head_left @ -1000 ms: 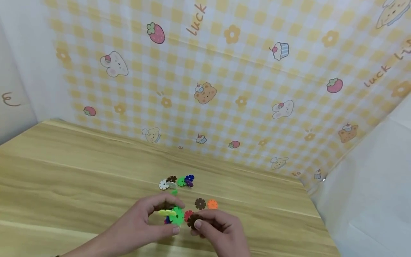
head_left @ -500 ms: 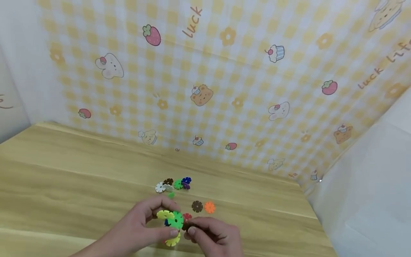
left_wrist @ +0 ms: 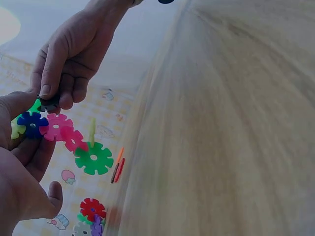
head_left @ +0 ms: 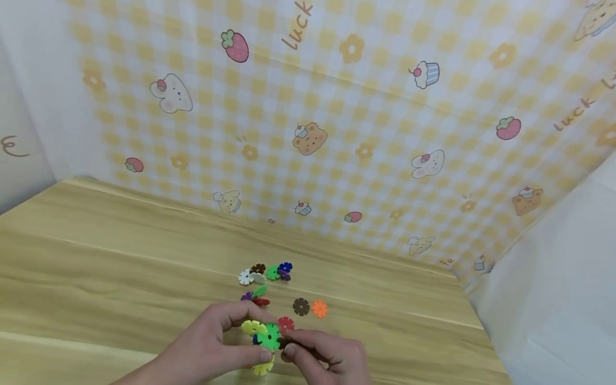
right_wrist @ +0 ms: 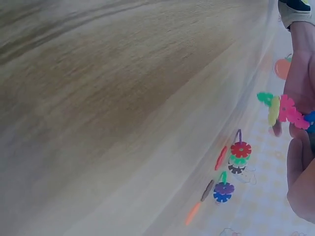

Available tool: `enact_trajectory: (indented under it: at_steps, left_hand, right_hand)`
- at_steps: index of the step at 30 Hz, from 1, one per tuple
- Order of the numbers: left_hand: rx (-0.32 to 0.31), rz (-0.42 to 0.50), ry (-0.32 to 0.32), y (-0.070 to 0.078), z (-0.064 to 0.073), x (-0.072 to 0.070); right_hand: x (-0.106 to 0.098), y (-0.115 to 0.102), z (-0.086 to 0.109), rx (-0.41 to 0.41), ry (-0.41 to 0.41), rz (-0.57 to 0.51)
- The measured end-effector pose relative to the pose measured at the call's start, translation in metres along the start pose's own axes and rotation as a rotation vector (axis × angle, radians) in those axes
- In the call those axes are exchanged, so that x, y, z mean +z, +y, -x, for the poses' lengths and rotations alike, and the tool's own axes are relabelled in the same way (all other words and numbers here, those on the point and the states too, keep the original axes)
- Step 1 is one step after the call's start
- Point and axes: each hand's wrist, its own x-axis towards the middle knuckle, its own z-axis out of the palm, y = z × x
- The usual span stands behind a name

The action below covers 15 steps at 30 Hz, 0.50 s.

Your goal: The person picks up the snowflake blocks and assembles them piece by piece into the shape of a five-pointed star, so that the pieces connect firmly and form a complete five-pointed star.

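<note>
Green disc [head_left: 268, 337] sat gripped in a curled left hand [head_left: 212, 339]; right hand [head_left: 334, 354] pinched a brown disc [head_left: 283, 343] just right of it; looked like the joining step, next probably needing careful lining-up.

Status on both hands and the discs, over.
Left hand gripping joined discs. Right hand pinching brown disc at edge of green disc; slotted or not, unclear. Loose red disc just beyond, not blocking.

left wrist | left fingers [left_wrist: 42, 160]: hold multicoloured disc chain [left_wrist: 56, 126] | right fingers [left_wrist: 55, 69]: pinch dark disc [left_wrist: 49, 104] | red disc [left_wrist: 92, 208]: lower down
</note>
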Motion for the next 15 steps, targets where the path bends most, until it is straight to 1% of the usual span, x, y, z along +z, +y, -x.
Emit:
enact_trajectory:
  at_steps: [2,5,6,9,12,15]
  left_hand:
    - [-0.002,0.045,-0.011,0.000,0.000,0.001]
    - [0.000,0.107,-0.016,0.000,0.000,0.002]
    - [0.003,0.122,-0.016,0.001,-0.001,0.002]
    - [0.010,0.133,-0.018,0.001,-0.001,0.002]
    - [0.009,0.095,-0.019,0.003,0.001,0.000]
    - [0.010,0.000,-0.013,0.006,0.000,-0.002]
  right_hand:
    - [-0.002,-0.001,0.000,-0.018,-0.011,-0.003]
    - [-0.002,-0.004,-0.001,-0.014,-0.024,-0.031]
    - [-0.002,-0.006,-0.001,-0.007,-0.026,-0.043]
    - [-0.001,-0.010,-0.002,0.046,-0.023,-0.077]
    - [0.001,-0.012,-0.002,0.081,-0.019,-0.095]
    - [0.002,-0.012,-0.003,0.077,-0.010,-0.110]
